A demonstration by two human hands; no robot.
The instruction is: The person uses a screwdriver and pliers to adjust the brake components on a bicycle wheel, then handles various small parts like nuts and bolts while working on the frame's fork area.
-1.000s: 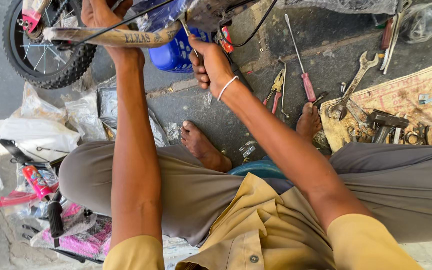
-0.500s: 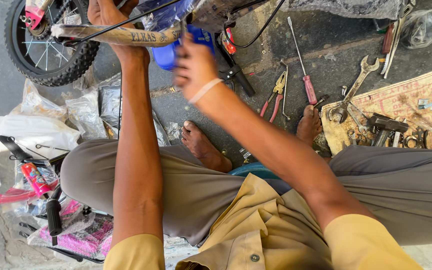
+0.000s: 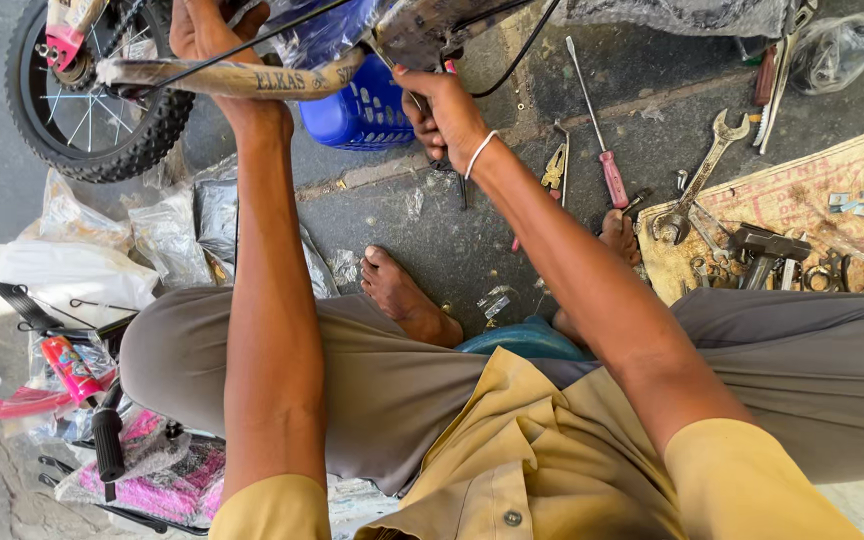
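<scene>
Mid-repair: the left hand (image 3: 214, 40) grips the bicycle frame (image 3: 222, 78) to steady it, while the right hand (image 3: 444, 115) closes around a small tool at the frame; steady pressure seems needed next.

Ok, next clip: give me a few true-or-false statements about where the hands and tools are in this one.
1. The left hand grips the bicycle frame tube. True.
2. The right hand rests on the hammer. False: it works at the frame with a dark tool; the hammer lies on the burlap mat.
3. The red-handled screwdriver lies on the ground. True.
4. The wheel has a smooth tyre. False: it is knobby.
5. The person wears shoes. False: the foot is bare.
</scene>
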